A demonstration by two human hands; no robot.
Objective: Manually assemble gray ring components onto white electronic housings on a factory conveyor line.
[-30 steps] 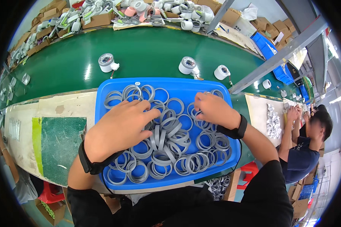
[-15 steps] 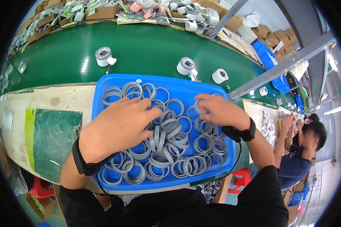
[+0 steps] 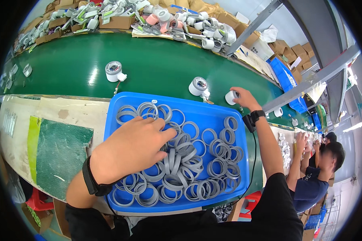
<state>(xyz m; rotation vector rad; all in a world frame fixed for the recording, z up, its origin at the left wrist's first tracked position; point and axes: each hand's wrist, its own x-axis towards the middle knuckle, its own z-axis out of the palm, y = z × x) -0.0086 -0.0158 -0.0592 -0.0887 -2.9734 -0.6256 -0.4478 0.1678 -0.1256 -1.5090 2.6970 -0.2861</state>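
Note:
A blue tray (image 3: pixel 108 120) stands in front of me, holding many loose grey rings (image 3: pixel 173 160). Over its left part is my left hand (image 3: pixel 134 138), palm down, fingers apart and fingertips among the rings; what lies under the palm is hidden. Beyond the tray's far right corner, my right hand (image 3: pixel 246 99) has its thumb and fingers around a white round housing (image 3: pixel 230 97) on the green conveyor belt (image 3: pixel 157 60). Two similar housings with grey rims stand on the belt: one near the middle (image 3: pixel 198 86), one further left (image 3: pixel 114 71).
A green mat (image 3: pixel 64 156) lies on the worktable left of the tray. Boxes heaped with white, grey and pink parts (image 3: pixel 161 20) line the belt's far side. A metal post (image 3: pixel 301 84) slants at right, near a seated co-worker (image 3: pixel 319 172). A black cable (image 3: pixel 253 172) hangs from my right wrist.
My right hand has left the rings at the tray's right side and reached out to the housing on the belt. The left hand stays over the rings. The whole view has shifted slightly.

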